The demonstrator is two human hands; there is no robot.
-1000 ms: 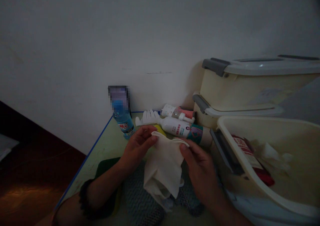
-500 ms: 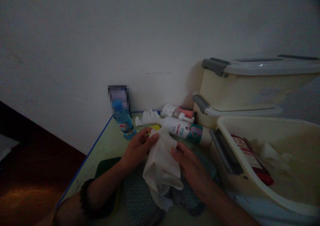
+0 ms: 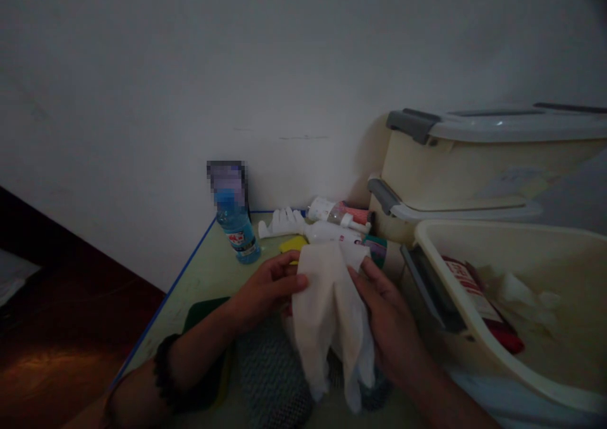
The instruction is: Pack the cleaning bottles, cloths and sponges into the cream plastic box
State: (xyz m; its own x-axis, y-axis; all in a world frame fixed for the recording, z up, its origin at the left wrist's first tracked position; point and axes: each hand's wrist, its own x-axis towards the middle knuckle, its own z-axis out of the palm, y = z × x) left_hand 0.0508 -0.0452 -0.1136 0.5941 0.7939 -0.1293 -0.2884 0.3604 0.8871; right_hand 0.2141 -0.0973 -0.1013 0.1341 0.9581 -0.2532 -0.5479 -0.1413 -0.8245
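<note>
A thin white tissue (image 3: 327,302) hangs in loose folds between my hands, its top edge spread and its lower end dangling. My left hand (image 3: 279,281) pinches its upper left edge between thumb and fingers. At the upper right edge, my right hand (image 3: 379,296) grips it the same way. Below lies a grey-green knitted cloth (image 3: 270,366), partly covered by the tissue. Just beyond my left hand is a yellow item (image 3: 294,247). A white spray can (image 3: 332,231) lies behind the tissue, its label partly hidden.
A blue bottle (image 3: 241,236) stands before a blurred upright device (image 3: 230,173). A white glove (image 3: 282,222) and a small clear bottle (image 3: 332,211) lie by the wall. A dark green item (image 3: 203,315) is under my left forearm. Cream bins (image 3: 478,169) stand right; the open one (image 3: 422,233) holds a red packet (image 3: 478,296).
The tissue has been spread wider and now hangs in longer folds. My right hand has shifted right and slightly down, widening the gap between the hands. The tissue covers more of the can.
</note>
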